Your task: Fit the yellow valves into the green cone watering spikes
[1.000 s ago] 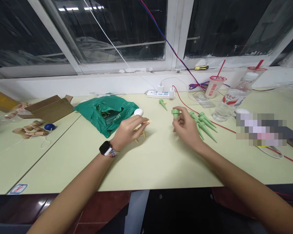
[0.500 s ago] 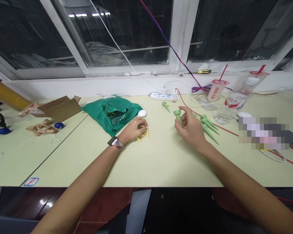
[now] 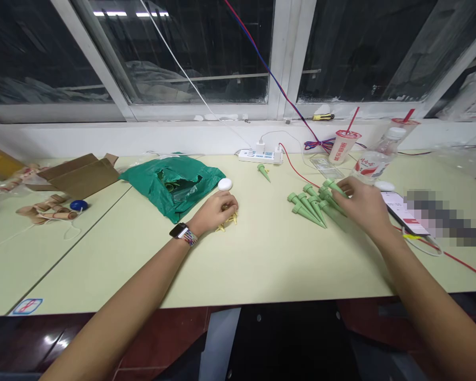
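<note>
My left hand (image 3: 217, 208) lies on the table with its fingers curled down over a small heap of yellow pieces (image 3: 227, 220); a watch is on that wrist. My right hand (image 3: 360, 203) is at the right side of a pile of several green cone-shaped spikes (image 3: 307, 205). Its fingertips are closed on the wide end of one green spike (image 3: 330, 185) at the back of the pile. A single green spike (image 3: 264, 171) lies apart, nearer the window.
A crumpled green plastic bag (image 3: 174, 182) and a white round object (image 3: 224, 183) lie left of my left hand. Behind are a power strip (image 3: 261, 155) with red and white cables, two cups (image 3: 343, 144), a bottle (image 3: 375, 159), a phone (image 3: 404, 211). A cardboard box (image 3: 77, 174) is far left.
My right hand has moved right, carrying the green spike from mid-table to the pile of spikes. My left hand stayed curled on the yellow pieces.
</note>
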Demonstrator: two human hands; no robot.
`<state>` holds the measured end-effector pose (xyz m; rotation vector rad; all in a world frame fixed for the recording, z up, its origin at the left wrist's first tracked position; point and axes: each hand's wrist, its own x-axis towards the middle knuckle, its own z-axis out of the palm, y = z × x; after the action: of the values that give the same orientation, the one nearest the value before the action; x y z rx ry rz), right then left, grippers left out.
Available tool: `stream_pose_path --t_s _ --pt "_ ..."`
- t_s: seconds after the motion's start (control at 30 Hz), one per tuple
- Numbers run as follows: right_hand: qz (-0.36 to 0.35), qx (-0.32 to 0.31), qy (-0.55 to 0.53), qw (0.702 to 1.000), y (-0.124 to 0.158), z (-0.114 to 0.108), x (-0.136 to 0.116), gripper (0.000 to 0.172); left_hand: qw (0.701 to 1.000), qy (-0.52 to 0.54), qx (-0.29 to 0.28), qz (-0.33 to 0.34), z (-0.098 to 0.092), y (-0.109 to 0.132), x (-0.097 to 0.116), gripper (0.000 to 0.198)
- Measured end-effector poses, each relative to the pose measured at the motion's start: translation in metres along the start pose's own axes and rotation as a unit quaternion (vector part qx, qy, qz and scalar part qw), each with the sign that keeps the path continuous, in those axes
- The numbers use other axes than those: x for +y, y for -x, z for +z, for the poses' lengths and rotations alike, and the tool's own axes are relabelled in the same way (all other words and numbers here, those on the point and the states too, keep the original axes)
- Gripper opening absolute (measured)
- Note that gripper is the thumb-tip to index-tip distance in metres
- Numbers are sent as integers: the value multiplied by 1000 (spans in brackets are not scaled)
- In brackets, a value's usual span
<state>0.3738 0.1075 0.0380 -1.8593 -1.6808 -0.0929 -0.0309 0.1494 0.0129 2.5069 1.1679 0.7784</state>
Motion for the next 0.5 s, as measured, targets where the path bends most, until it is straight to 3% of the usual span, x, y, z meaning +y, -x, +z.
stream_pose_path --t_s 0.13,0.27,0.37,0.5 --pt "45 -77 100 991 13 8 8 25 1000 -2 -8 5 1 0 0 18" --pt "53 -114 115 985 19 13 5 25 1000 0 -7 6 1 1 0 17" --pt "59 -110 115 985 18 11 2 30 1000 13 -5 3 1 2 2 16" --pt "36 -50 95 994 13 12 -11 41 998 57 -20 8 2 1 1 18"
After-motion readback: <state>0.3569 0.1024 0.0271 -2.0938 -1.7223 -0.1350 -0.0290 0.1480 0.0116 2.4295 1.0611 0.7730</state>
